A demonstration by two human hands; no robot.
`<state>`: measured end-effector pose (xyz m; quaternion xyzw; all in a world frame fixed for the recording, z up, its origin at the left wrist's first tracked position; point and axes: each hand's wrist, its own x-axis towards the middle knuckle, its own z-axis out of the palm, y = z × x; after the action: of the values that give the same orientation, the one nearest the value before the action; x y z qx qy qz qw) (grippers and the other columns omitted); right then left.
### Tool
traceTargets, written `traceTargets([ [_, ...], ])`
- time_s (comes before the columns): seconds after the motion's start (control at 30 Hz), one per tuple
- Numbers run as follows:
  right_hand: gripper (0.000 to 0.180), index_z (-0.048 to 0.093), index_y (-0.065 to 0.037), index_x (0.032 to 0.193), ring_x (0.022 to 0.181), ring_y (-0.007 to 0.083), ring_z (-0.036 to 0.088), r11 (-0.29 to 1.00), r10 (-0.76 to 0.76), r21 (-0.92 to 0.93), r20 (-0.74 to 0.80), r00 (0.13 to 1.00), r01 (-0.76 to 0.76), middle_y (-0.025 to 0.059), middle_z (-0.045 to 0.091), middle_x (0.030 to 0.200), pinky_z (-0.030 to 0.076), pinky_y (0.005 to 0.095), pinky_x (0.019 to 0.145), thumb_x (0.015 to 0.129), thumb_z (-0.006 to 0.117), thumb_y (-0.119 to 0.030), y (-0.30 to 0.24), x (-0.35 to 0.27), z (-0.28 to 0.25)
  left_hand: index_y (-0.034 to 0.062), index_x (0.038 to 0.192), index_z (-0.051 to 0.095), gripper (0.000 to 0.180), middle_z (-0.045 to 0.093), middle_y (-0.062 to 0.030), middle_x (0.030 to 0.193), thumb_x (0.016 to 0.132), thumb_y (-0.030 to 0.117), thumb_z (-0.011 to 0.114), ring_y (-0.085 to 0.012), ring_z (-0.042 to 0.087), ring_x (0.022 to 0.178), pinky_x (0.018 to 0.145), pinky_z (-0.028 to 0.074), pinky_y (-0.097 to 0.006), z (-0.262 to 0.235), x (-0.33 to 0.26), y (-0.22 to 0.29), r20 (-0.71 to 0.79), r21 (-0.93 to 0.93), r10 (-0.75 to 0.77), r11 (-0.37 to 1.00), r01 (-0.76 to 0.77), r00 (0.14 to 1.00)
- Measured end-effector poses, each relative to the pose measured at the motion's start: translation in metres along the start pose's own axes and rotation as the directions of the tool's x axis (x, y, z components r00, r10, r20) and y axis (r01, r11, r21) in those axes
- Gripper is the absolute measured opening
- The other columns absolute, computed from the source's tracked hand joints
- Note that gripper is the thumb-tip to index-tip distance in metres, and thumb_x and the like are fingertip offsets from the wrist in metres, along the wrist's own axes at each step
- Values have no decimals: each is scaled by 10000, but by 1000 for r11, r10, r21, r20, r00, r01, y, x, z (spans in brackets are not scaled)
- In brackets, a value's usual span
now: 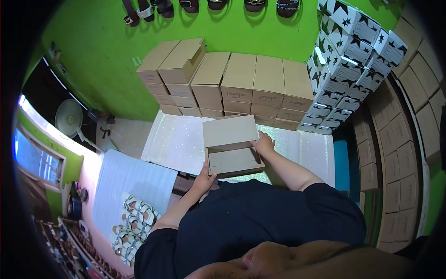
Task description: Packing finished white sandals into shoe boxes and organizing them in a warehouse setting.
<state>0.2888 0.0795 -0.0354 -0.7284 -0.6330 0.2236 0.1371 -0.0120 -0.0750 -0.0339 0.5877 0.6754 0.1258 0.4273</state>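
Observation:
An open brown cardboard shoebox (234, 160) lies in front of me at the near edge of the white glittery table (174, 135). Its lid flap (230, 132) stands raised at the far side, and nothing shows inside. My left hand (204, 180) holds the near left corner, fingers along the side wall and thumb at the front edge. At the right, my right hand (265, 143) is closed on the edge where the flap meets the box; some of its fingers are hidden behind the cardboard.
Closed brown shoeboxes (239, 78) are stacked along the green wall behind the table. White star-patterned boxes (344, 74) rise in a tall pile at the right. Left of me, several pale strappy sandals (134, 218) lie on a white foam sheet (134, 176). A fan (69, 118) stands farther left.

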Motion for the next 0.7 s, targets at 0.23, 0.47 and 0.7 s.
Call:
traceTargets([
  [0.23,935,200,-153,1559,1366,297,401,926,-240,-292,30,970,238,121,363,1524,193,701,1115,809,731,-326,19,-47,1,140,1348,557,524,353,-132,1559,907,418,608,-400,244,1459,1130,193,-658,-7,14,5,-124,650,436,715,-259,891],
  [0.47,628,408,-215,1480,1181,289,560,914,-326,-220,98,940,340,84,631,1211,204,705,1097,889,619,-204,34,-48,-22,141,1275,629,489,425,-63,1515,909,463,583,-373,160,1500,1144,62,-695,-21,11,15,-194,621,310,773,-128,931],
  [0.7,729,312,-243,1538,1227,328,544,953,-266,-102,157,951,284,132,609,1298,201,689,1105,902,638,-386,62,-41,-2,176,1428,520,582,288,-67,1602,932,480,551,-412,144,1494,1137,95,-698,-5,16,-3,-184,572,328,803,-170,927],
])
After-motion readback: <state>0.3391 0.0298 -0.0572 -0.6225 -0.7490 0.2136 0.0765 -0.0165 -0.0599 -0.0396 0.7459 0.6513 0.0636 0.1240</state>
